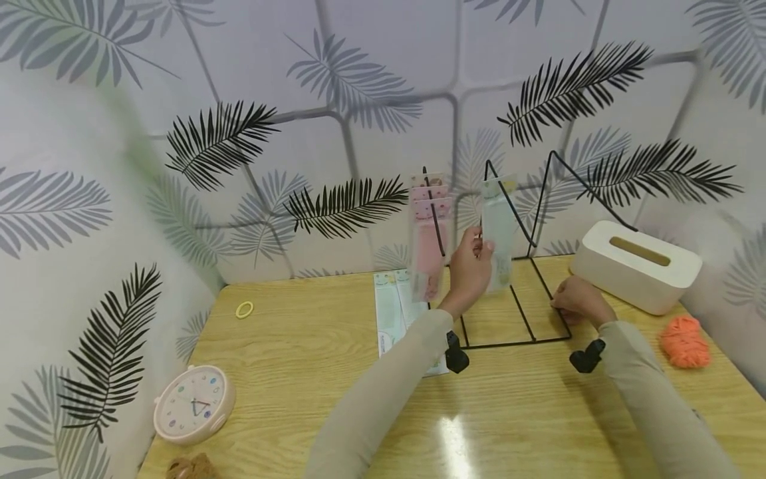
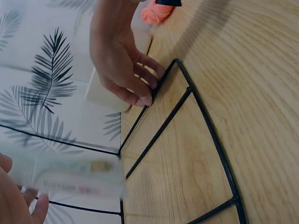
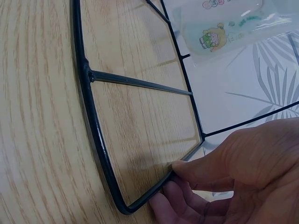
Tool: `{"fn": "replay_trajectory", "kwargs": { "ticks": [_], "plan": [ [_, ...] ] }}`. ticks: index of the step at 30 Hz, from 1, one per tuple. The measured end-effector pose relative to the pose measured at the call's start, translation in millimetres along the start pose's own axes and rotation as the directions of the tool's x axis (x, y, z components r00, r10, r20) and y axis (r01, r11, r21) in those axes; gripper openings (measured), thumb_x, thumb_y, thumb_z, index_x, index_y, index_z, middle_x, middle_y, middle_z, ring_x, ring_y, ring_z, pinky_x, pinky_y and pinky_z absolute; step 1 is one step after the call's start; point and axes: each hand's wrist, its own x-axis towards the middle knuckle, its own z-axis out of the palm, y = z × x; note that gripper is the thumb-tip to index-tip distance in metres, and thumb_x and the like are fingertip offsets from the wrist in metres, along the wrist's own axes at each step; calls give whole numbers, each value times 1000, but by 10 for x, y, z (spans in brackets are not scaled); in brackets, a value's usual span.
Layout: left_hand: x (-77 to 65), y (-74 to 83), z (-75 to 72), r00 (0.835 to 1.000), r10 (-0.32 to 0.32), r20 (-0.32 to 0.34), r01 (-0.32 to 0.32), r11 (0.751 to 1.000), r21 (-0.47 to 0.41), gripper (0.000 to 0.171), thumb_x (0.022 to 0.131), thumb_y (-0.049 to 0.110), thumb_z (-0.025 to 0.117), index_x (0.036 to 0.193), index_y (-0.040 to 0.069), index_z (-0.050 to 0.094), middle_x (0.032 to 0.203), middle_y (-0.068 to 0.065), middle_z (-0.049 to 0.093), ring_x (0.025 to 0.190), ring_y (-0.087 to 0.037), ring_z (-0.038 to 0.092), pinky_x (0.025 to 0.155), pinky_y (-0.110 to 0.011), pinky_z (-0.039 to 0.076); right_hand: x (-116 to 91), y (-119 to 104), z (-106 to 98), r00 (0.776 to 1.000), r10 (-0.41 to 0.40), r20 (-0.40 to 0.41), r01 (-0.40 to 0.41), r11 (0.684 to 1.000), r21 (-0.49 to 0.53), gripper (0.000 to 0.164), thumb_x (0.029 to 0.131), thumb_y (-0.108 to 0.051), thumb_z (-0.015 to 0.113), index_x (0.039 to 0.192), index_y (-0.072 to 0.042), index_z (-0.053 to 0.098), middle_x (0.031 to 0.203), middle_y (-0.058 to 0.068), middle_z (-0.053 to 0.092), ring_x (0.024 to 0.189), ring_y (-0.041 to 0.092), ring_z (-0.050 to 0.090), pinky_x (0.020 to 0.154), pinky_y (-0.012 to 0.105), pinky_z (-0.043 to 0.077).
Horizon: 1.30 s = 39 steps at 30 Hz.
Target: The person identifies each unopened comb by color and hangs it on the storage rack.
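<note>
A black wire display rack stands on the table, with hanging prongs at its back. My left hand pinches the edge of a pale green plastic packet at the rack's middle prong; the packet's print is blurred in the left wrist view. Whether the packet hangs fully on the prong I cannot tell. On the left prong hang several pink packets. My right hand grips the right side bar of the rack's base between thumb and fingers. The prong on the right carries nothing.
Flat green-and-white packets lie left of the rack, partly behind my left arm. A cream tissue box and orange yarn are at the right. A pink clock, yellow ring and brown fuzzy thing lie left.
</note>
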Motion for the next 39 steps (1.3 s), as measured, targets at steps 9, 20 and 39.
{"fn": "replay_trajectory", "kwargs": {
  "ticks": [9,20,39],
  "plan": [
    [-262,17,4,998,57,-3,-57,997,51,62,113,25,49,167,22,20,169,-2,28,152,-27,37,121,-50,40,0,-9,15,1000,14,-1,-14,1000,-16,32,99,-4,61,68,-8,54,59,-2,48,58,14,56,57,30,56],
    [-622,-27,-149,988,97,117,-111,986,123,59,112,22,49,165,12,26,167,-8,28,149,-26,41,119,-47,42,23,-10,18,1000,-16,5,16,998,-53,39,99,-5,59,63,-13,49,56,-4,42,53,13,49,54,29,50],
    [-1025,-698,-1086,945,31,327,-97,978,187,21,109,14,57,120,3,71,118,-10,71,104,-22,67,85,-30,57,-32,-14,34,1000,8,-16,-8,1000,-3,43,98,-2,57,61,-18,40,55,-5,40,55,13,49,55,30,55]
  ]
}}
